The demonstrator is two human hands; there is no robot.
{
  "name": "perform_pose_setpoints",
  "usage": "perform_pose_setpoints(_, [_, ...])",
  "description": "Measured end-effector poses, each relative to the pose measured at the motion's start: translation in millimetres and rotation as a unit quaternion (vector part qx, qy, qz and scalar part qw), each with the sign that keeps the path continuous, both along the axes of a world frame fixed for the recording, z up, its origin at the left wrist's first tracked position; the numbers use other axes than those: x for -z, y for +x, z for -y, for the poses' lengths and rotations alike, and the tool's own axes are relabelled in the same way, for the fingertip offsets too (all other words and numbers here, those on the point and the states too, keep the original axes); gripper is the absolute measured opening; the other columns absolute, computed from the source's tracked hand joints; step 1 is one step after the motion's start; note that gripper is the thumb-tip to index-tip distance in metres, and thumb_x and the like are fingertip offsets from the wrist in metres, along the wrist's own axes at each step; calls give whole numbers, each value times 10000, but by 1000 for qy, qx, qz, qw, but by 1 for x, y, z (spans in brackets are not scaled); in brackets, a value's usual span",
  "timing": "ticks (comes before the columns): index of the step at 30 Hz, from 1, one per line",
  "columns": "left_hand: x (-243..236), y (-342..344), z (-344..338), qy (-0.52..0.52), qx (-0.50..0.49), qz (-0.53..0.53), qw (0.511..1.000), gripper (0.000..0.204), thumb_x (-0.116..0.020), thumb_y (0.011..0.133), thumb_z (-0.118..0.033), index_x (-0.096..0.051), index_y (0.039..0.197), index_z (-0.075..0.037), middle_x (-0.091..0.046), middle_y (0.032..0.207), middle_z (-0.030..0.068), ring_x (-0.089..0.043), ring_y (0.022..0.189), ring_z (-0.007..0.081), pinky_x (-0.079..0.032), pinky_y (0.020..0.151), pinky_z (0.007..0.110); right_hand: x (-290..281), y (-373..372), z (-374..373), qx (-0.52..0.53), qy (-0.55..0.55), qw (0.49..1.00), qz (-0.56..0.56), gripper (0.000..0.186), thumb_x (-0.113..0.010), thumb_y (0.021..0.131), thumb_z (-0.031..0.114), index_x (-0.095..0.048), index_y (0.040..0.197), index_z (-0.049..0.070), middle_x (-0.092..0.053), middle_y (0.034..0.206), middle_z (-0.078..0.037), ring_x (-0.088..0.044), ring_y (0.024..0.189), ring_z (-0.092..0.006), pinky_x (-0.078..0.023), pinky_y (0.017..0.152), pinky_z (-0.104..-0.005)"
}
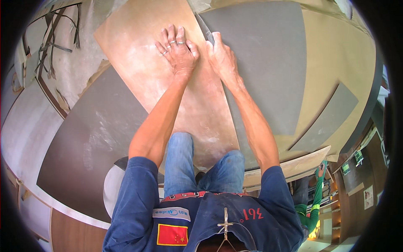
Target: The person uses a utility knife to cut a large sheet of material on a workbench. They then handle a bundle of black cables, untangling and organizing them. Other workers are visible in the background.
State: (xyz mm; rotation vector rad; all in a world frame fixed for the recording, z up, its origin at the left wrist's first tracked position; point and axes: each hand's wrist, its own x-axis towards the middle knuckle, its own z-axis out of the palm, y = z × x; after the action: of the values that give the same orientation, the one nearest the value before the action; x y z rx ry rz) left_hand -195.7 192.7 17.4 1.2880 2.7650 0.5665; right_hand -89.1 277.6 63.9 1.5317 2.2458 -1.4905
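My left hand [178, 54] lies on the long tan board [138, 50], fingers spread and rings on several of them. Just to its right, my right hand [222, 63] is closed on a thin dark grey strip [204, 26] along the board's right edge; whether this is a tool or cut material I cannot tell. Under and beside that edge lies a grey sheet [268, 63], and another darker grey sheet [90, 138] is left of the board. My knees are at the board's near end.
Loose dark strips [56, 46] lie at upper left. At right are brown paper [336, 50] and a small grey offcut [323, 117]. A pale board edge [302, 159] runs below it, near a co-worker's green sleeve [315, 201]. Shelving and panels stand at lower right.
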Motion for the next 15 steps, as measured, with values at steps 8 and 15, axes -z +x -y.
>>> perform_pose_setpoints(8, [3, 1, -2, 10, 4, -1, 1000, 496, -512, 821, -144, -477, 1314, -105, -402, 1445, 126, -254, 1430, 347, -93, 1143, 644, -8, 2, 0, -39, 29, 999, 25, 248, -483, 993, 247, -433, 1122, 42, -668, 822, -257, -645, 794, -470, -496, 693, -564])
perform_pose_setpoints(15, [3, -1, 2, -6, -3, -6, 1000, 506, -506, 818, -159, -464, 1321, -119, -391, 1459, 116, -243, 1434, 342, -92, 1148, 635, -19, 89, 73, -40, -35, 995, 88, 252, -484, 992, 236, -438, 1143, 39, -655, 849, -270, -626, 785, -498, -497, 694, -577])
